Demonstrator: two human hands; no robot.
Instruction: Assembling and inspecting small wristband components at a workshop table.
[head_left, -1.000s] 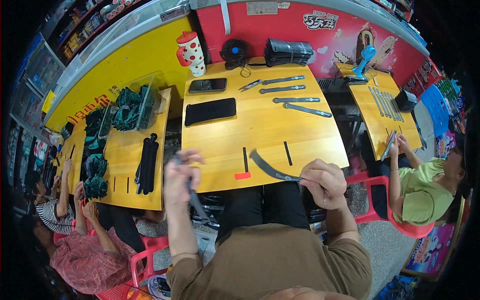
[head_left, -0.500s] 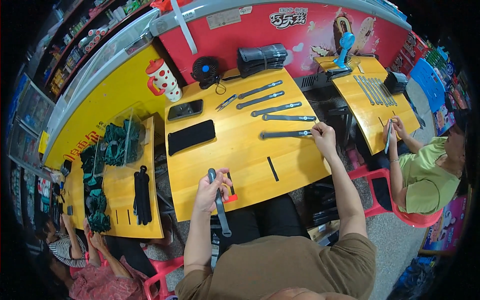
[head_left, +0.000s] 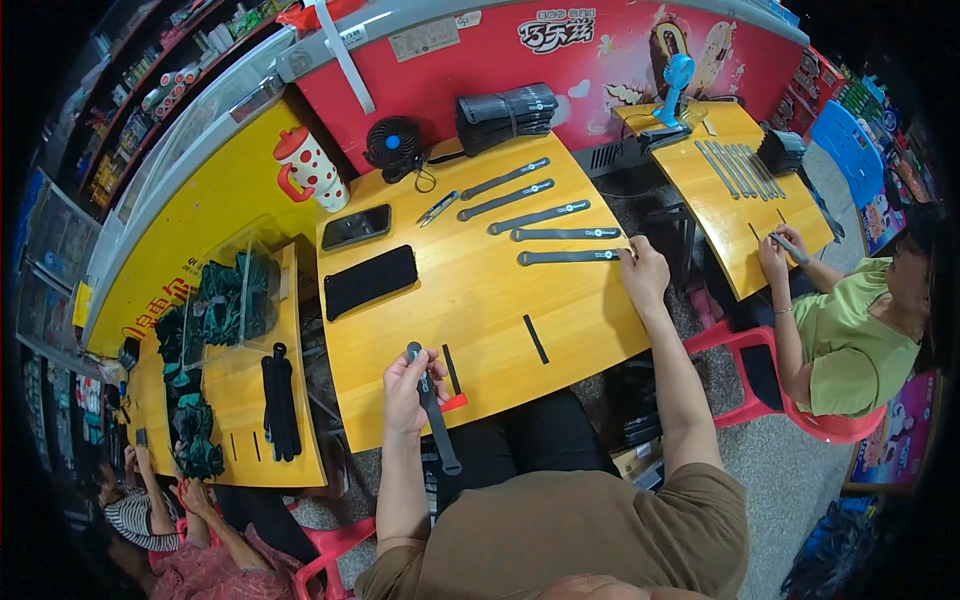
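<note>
My left hand (head_left: 408,392) holds a dark grey strap (head_left: 434,410) upright-ish near the front edge of the yellow wooden table (head_left: 480,300), beside a black line and a small red mark (head_left: 455,402). My right hand (head_left: 644,270) rests at the table's right edge, its fingers on the end of the nearest grey strap (head_left: 565,257). That strap lies closest to me in a row of several flat grey straps (head_left: 535,215) spread across the table's far right part.
A black pad (head_left: 370,281), phone (head_left: 356,227), small clippers (head_left: 438,207), black fan (head_left: 392,147), spotted jug (head_left: 310,171) and strap bundle (head_left: 505,112) sit further back. A person in green (head_left: 850,330) works at the right table. Green and black items fill the left table (head_left: 235,330).
My right hand went out to the right and laid a strap down as the nearest of the row. My left hand rose to the table edge with its strap.
</note>
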